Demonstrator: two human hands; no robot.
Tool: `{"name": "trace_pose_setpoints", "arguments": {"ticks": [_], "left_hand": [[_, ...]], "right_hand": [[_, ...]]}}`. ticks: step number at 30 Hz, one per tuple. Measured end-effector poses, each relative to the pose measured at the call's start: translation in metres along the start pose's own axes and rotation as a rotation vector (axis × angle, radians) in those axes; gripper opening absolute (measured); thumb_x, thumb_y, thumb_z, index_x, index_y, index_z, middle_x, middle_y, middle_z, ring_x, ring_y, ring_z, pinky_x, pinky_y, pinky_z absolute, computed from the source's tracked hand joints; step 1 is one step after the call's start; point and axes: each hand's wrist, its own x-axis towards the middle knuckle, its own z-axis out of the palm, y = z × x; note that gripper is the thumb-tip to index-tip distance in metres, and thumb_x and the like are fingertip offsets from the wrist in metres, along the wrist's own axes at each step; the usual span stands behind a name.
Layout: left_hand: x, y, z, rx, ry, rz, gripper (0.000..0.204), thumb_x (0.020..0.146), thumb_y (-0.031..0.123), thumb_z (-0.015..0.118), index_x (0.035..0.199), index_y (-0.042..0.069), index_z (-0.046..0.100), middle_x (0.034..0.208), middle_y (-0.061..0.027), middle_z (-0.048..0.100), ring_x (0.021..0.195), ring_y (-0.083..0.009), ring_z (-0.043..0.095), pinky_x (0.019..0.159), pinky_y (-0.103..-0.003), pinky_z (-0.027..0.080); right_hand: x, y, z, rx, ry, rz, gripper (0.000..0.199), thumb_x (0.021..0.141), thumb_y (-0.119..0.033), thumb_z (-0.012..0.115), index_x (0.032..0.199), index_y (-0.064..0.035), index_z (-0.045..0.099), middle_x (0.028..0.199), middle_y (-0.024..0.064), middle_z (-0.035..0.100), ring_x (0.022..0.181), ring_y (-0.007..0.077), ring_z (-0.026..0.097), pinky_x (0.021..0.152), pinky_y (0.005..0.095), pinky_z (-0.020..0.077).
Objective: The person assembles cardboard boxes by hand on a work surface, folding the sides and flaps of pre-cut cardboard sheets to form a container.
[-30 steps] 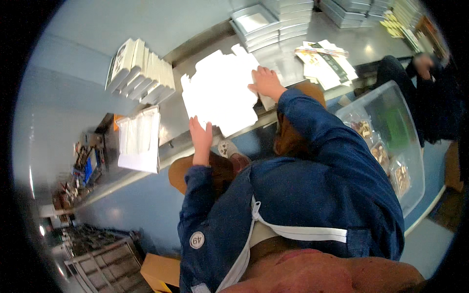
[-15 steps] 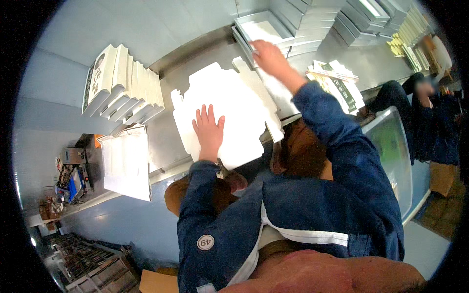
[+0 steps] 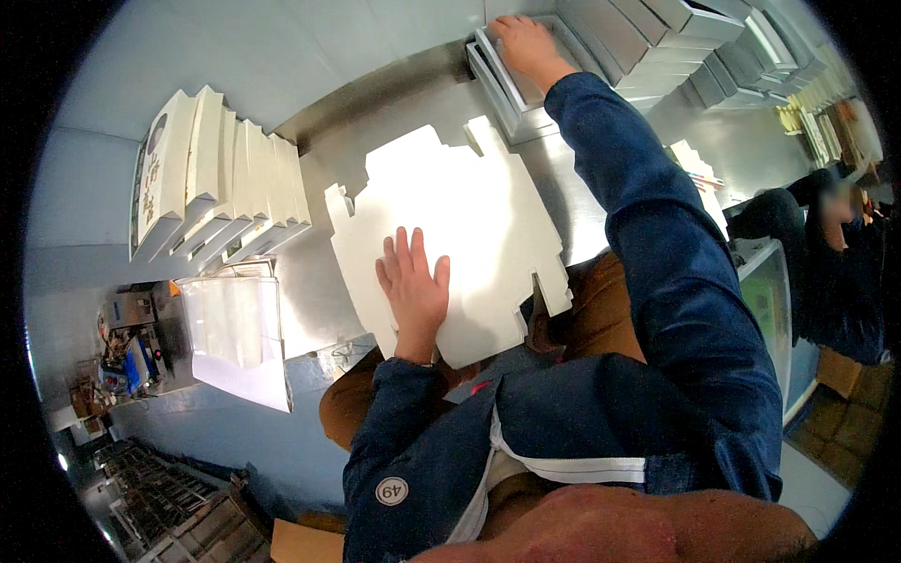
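My left hand [image 3: 415,296] lies flat on a white die-cut cardboard sheet [image 3: 469,206], its fingers spread. The sheet rests on the metal table, with notched edges and narrow tabs, and its near edge reaches over my lap. My right hand [image 3: 528,47] is stretched far forward, at the top of a stack of shallow grey box trays [image 3: 511,98]. Its fingers extend over the top tray and appear to hold nothing; their tips are small in the picture.
White printed boxes [image 3: 221,183] stand in a leaning row at the left. Nearer lies a stack of white sheets [image 3: 235,328]. More grey boxes [image 3: 648,47] are piled at the far right. Another person [image 3: 826,253] sits to the right, beside a clear plastic bin [image 3: 765,291].
My right hand has reached farther forward over the grey trays. My left hand stays flat on the white cardboard sheet. The whole view has shifted slightly.
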Motion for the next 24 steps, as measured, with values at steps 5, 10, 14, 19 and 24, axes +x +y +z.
{"name": "trace_pose_setpoints", "arguments": {"ticks": [5, 10, 14, 19, 24], "left_hand": [[-0.007, -0.005, -0.002, 0.014, 0.005, -0.022, 0.063, 0.101, 0.038, 0.056, 0.154, 0.008, 0.04, 0.163, -0.0179, 0.033, 0.15, -0.0418, 0.028, 0.122, -0.059, 0.018], [0.002, 0.003, -0.002, 0.01, 0.009, 0.014, 0.063, 0.101, 0.038, 0.057, 0.154, 0.008, 0.04, 0.163, -0.018, 0.032, 0.15, -0.0422, 0.028, 0.121, -0.059, 0.019], [0.002, 0.001, 0.0, 0.01, 0.008, 0.012, 0.062, 0.102, 0.038, 0.057, 0.154, 0.008, 0.04, 0.162, -0.0182, 0.033, 0.151, -0.0419, 0.027, 0.121, -0.059, 0.019], [-0.002, -0.002, -0.001, 0.02, 0.007, 0.007, 0.063, 0.102, 0.04, 0.055, 0.154, 0.008, 0.04, 0.162, -0.0182, 0.034, 0.151, -0.0414, 0.026, 0.121, -0.059, 0.019], [0.001, 0.002, 0.001, 0.01, 0.064, 0.044, 0.061, 0.1, 0.036, 0.057, 0.151, 0.005, 0.043, 0.158, -0.0211, 0.038, 0.147, -0.045, 0.031, 0.118, -0.062, 0.023]], "right_hand": [[-0.016, -0.024, -0.029, 0.133, 0.101, -0.104, 0.038, 0.093, -0.012, 0.056, 0.13, -0.009, 0.062, 0.135, 0.0122, 0.061, 0.119, 0.033, 0.06, 0.1, 0.0468, 0.0482], [-0.02, -0.01, -0.03, 0.22, 0.217, -0.132, 0.027, 0.093, -0.012, 0.054, 0.115, 0.0008, 0.064, 0.123, 0.0225, 0.063, 0.107, 0.0416, 0.062, 0.091, 0.0512, 0.0508], [-0.013, -0.011, 0.002, -0.21, 0.151, -0.054, 0.043, 0.096, -0.015, 0.052, 0.138, -0.0183, 0.06, 0.133, 0.0036, 0.062, 0.127, 0.0246, 0.057, 0.109, 0.0452, 0.0425], [-0.016, -0.02, -0.001, -0.16, 0.164, -0.067, 0.044, 0.097, -0.016, 0.052, 0.14, -0.0187, 0.058, 0.128, 0.0045, 0.063, 0.125, 0.0258, 0.058, 0.108, 0.0455, 0.042], [-0.016, -0.017, -0.005, -0.11, 0.145, -0.047, 0.047, 0.098, -0.015, 0.05, 0.144, -0.0211, 0.056, 0.131, 0.0075, 0.062, 0.127, 0.027, 0.056, 0.109, 0.0469, 0.0406]]}}
